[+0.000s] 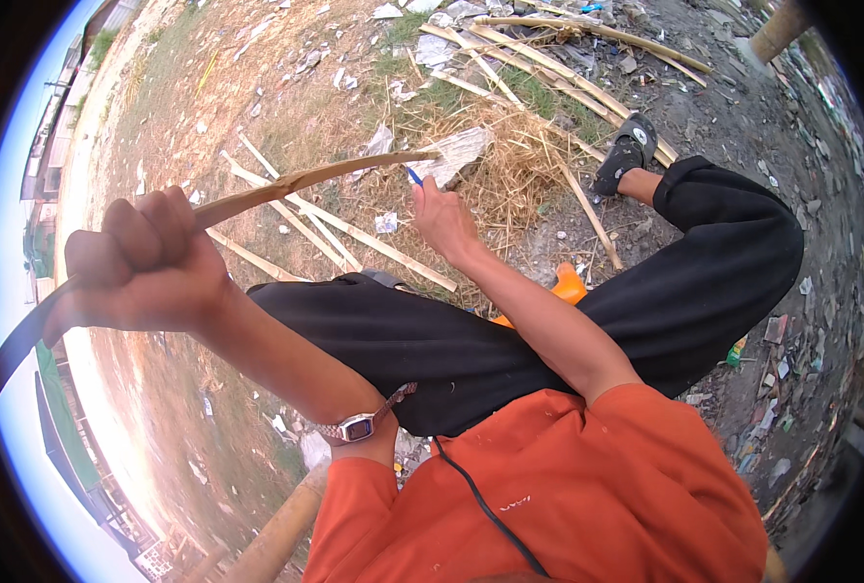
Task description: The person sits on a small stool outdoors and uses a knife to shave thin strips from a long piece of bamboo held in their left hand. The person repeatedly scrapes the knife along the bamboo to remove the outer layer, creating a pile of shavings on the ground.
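Big dirt ground (257, 87) w/ trash & split bamboo sticks (548, 68). Person sits, legs crossed. Long bent bamboo strip (305, 183) runs across, above the knee. Left hand (145, 262) is a tight fist round it. Right hand (441, 219) grips a small blue-handled knife (413, 176) at the strip's far end.
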Motion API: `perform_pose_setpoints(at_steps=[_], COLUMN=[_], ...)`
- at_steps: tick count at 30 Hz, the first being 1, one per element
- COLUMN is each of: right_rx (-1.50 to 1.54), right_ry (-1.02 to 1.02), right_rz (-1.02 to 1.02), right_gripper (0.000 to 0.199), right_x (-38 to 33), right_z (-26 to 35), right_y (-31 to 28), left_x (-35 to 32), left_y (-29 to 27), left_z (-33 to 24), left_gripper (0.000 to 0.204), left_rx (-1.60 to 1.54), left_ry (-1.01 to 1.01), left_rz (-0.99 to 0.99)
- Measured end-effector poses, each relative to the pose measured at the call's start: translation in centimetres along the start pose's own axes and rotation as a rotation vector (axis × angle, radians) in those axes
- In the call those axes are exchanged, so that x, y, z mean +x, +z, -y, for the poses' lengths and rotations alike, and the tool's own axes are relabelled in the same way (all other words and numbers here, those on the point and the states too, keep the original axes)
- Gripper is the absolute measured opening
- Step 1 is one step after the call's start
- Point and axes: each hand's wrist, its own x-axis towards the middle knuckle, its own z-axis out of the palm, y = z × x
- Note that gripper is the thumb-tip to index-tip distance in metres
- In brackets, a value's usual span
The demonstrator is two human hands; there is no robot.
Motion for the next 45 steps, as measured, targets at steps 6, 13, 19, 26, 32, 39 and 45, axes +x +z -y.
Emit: perform_pose_setpoints(at_steps=[6,13,19,26,32,39,45], right_rx=[0.025,-0.109,-0.051,0.718,1.053,0.49,0.197], right_ry=[-0.039,0.156,0.169,0.447,0.732,-0.232,-0.215], right_rz=[0.064,0.092,0.135,0.483,0.345,-0.033,0.017], right_gripper=[0.031,0.036,0.039,0.037,0.037,0.03,0.025], right_x=[0.3,2.3,2.2,4.2,4.3,-2.2,-5.5], right_z=[2.6,-4.6,-3.3,-8.7,-5.7,8.2,11.7], right_y=[-0.7,2.3,1.9,2.5,-1.8,-8.4,-8.5], left_x=[0.8,-0.1,0.3,0.4,1.0,0.8,1.1], left_y=[-0.5,-0.4,-0.3,0.5,-0.6,-1.2,-3.3], left_z=[0.3,-0.3,0.1,0.1,0.3,0.5,1.3], left_gripper=[0.063,0.061,0.061,0.061,0.06,0.061,0.06], left_rx=[0.02,-0.078,0.077,0.078,0.018,-0.042,-0.571], left_ry=[0.048,-0.003,0.026,0.028,0.025,0.04,-0.047], left_rz=[0.011,0.009,-0.023,-0.089,-0.037,0.055,0.383])
